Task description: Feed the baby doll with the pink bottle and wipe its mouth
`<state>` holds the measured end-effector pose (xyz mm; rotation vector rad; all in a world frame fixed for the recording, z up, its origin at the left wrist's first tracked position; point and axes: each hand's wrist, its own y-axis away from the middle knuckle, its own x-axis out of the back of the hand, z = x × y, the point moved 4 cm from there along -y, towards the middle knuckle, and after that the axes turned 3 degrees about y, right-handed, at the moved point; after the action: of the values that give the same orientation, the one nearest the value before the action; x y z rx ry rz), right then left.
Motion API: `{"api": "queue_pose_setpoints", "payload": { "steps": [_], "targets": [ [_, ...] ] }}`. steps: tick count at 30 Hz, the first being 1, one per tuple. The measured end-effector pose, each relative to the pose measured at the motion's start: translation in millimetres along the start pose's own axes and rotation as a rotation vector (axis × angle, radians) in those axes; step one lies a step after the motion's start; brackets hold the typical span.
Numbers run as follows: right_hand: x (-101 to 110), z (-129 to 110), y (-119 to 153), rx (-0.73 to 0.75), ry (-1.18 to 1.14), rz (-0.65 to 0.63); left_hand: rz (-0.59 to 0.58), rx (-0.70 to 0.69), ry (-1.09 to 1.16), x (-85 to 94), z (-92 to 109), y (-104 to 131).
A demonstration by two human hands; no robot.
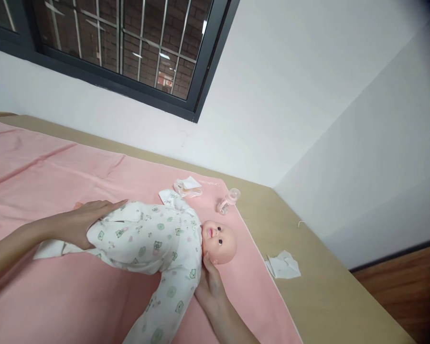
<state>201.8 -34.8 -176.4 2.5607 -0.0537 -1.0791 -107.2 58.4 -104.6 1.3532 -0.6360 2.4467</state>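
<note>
A baby doll [220, 241] in a white printed outfit [154, 236] lies face up on a pink sheet [75, 296], its head to the right. At its lower body, my left hand [88, 222] holds the hips, with the fingers over the cloth and the underside of the hand hidden. My right hand [210, 284] cups the neck and back of the head, the thumb by the cheek and the other fingers out of sight under the doll. One long sleeve stretches towards me and the other points to the wall.
A baby bottle [227, 201] lies beyond the doll's head, near the sheet's edge. A clear plastic packet with white tissue [189, 187] is by the far sleeve. A crumpled white cloth or tissue [284, 264] rests on the wooden surface [308, 296]. Walls and a barred window [136, 48] stand behind.
</note>
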Motion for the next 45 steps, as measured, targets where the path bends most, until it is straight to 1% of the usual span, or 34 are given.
{"api": "queue_pose_setpoints", "payload": {
  "steps": [2,4,9,15,19,22,24,26,29,31,36,38,41,45],
  "targets": [
    [0,0,0,-0.005,0.019,-0.016,-0.069,-0.042,0.007,0.8,-4,0],
    [0,-1,0,-0.006,0.030,-0.018,-0.098,-0.054,0.017,4.0,-8,0],
    [-3,-6,-2,0.012,0.034,0.001,-0.116,-0.044,-0.032,14.7,-10,0],
    [-17,-16,-9,0.025,0.018,-0.036,-0.114,-0.023,-0.050,32.4,-7,-4],
    [-28,-22,-20,0.016,0.031,-0.060,-0.075,-0.024,-0.053,43.1,-7,-11],
    [-35,-26,-32,0.025,0.019,-0.060,-0.066,-0.031,-0.052,49.3,-9,-19],
    [-39,-27,-39,0.043,0.015,-0.059,-0.079,-0.026,-0.070,53.1,-13,-25],
    [-41,-27,-46,0.049,0.003,-0.059,-0.121,-0.006,-0.093,56.0,-18,-31],
    [-41,-21,-55,0.036,-0.035,-0.027,-0.230,0.007,-0.105,57.3,-22,-37],
    [-38,-16,-59,0.019,-0.053,-0.004,-0.269,0.000,-0.108,57.5,-21,-38],
    [-32,-4,-62,-0.002,-0.081,-0.008,-0.270,0.000,-0.091,56.3,-11,-38],
    [-29,-1,-61,-0.003,-0.083,-0.003,-0.266,-0.002,-0.081,54.7,-12,-38],
    [-27,1,-61,0.011,-0.080,-0.001,-0.262,-0.004,-0.064,49.0,-22,-40],
    [-27,0,-60,0.037,-0.048,-0.041,-0.179,0.003,-0.031,36.5,-38,-41]
  ]
}}
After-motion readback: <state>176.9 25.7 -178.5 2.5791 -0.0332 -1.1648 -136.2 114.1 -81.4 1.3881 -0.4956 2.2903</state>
